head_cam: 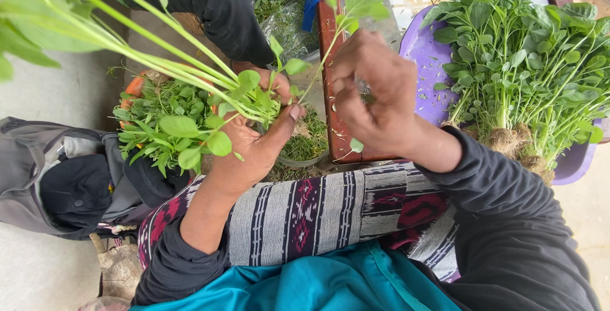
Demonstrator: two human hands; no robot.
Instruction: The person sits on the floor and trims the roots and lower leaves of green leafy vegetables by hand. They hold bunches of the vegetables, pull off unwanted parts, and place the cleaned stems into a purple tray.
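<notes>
My left hand [251, 149] is closed around a bunch of long green stems [146, 54] that fan out to the upper left, their leafy ends bunched at my fingers. My right hand [372, 98] pinches a single thin sprig [359, 3] whose leaves stand up above it. The two hands are close together, over my lap in a striped woven cloth [318, 212]. Another person's hand [276, 85] in a black sleeve [219, 9] reaches down from the top and touches the same bunch.
A purple basin [426, 54] at the right holds leafy plants with roots [527, 69]. An orange basket of picked leaves [159, 111] sits at the left, and a small bowl of greens [305, 149] lies below my hands. A grey bag [63, 177] lies far left.
</notes>
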